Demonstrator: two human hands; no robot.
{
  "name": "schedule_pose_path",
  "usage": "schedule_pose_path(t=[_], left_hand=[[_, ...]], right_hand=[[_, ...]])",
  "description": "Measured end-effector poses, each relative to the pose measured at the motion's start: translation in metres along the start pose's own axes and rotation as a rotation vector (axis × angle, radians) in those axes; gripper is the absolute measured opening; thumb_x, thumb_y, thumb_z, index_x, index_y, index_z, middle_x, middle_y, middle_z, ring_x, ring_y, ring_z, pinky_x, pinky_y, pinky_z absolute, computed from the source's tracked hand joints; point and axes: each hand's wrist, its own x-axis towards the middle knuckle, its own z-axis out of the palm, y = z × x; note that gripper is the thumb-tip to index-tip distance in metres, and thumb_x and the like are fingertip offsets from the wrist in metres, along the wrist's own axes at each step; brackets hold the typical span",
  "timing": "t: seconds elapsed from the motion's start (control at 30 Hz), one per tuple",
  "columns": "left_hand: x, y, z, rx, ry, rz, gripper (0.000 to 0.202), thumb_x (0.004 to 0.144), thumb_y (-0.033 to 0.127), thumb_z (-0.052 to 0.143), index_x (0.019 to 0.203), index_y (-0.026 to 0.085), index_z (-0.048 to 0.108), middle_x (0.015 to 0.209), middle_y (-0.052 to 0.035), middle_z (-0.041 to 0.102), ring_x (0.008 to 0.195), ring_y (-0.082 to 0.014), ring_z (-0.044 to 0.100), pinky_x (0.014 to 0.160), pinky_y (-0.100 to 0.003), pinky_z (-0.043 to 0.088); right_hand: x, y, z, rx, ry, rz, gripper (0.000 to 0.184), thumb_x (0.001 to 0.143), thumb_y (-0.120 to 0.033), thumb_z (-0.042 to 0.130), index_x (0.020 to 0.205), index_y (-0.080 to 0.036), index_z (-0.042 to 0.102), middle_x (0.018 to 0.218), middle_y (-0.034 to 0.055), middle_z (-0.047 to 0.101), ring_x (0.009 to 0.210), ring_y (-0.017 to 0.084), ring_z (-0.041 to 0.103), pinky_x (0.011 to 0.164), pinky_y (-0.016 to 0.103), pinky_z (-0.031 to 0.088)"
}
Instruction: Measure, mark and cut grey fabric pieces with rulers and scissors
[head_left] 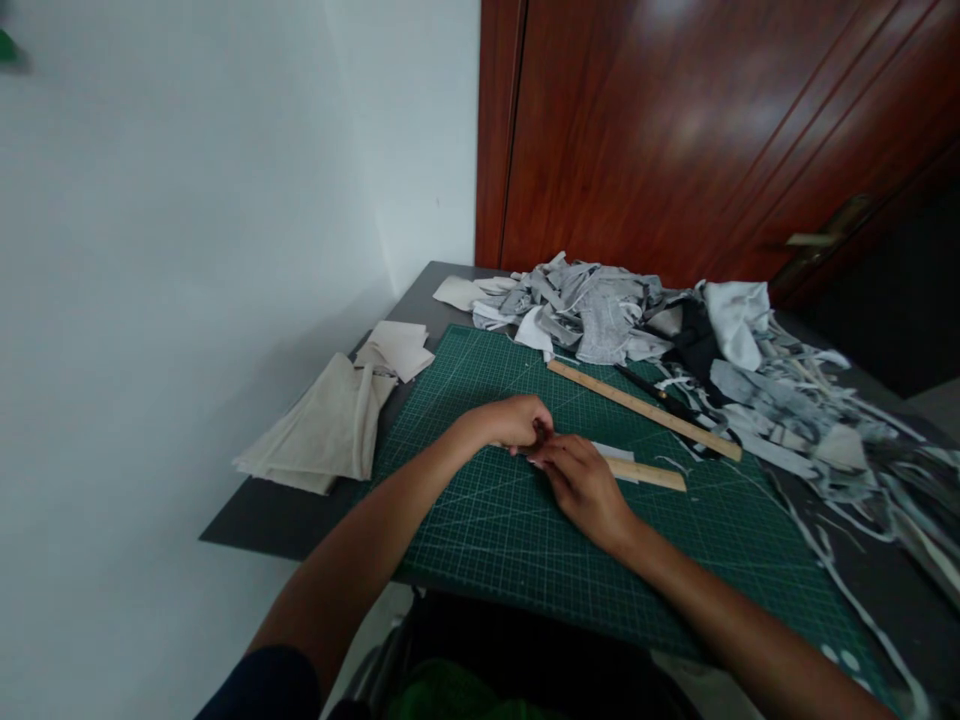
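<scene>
Both hands meet in the middle of a green cutting mat [480,520]. My left hand [514,422] is curled into a loose fist, its fingers closed on something small I cannot make out. My right hand [581,485] lies over a short wooden ruler [649,474] and a small white fabric strip [616,452], with its fingertips pinched against the left hand. What sits between the fingers is hidden.
A long wooden ruler [645,408] lies diagonally on the mat, with black scissors [660,398] beside it. A heap of grey and white fabric scraps [600,310] spreads along the back and right. Folded beige cloth [322,425] lies at the left, by the wall. A brown door [712,130] stands behind.
</scene>
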Motion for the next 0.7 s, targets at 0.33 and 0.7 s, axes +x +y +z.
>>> schedule_pose_path(t=[0.33, 0.7], left_hand=[[0.007, 0.003, 0.005, 0.262, 0.150, 0.012, 0.030, 0.068, -0.003, 0.063, 0.088, 0.015, 0.078, 0.080, -0.0034, 0.075, 0.068, -0.0144, 0.067, 0.063, -0.022, 0.049], [0.005, 0.000, 0.001, 0.240, 0.123, 0.071, 0.031, 0.075, 0.000, 0.060, 0.096, 0.014, 0.078, 0.085, -0.0041, 0.077, 0.070, -0.0138, 0.066, 0.063, -0.022, 0.047]], right_hand=[[0.005, -0.011, 0.006, -0.277, -0.001, -0.163, 0.026, 0.100, -0.007, 0.053, 0.108, -0.017, 0.076, 0.094, 0.0094, 0.076, 0.089, 0.026, 0.064, 0.077, 0.039, 0.044], [0.019, -0.014, 0.009, -0.355, 0.028, -0.297, 0.031, 0.108, -0.013, 0.046, 0.111, -0.015, 0.077, 0.093, 0.0091, 0.079, 0.088, 0.025, 0.063, 0.074, 0.040, 0.040]])
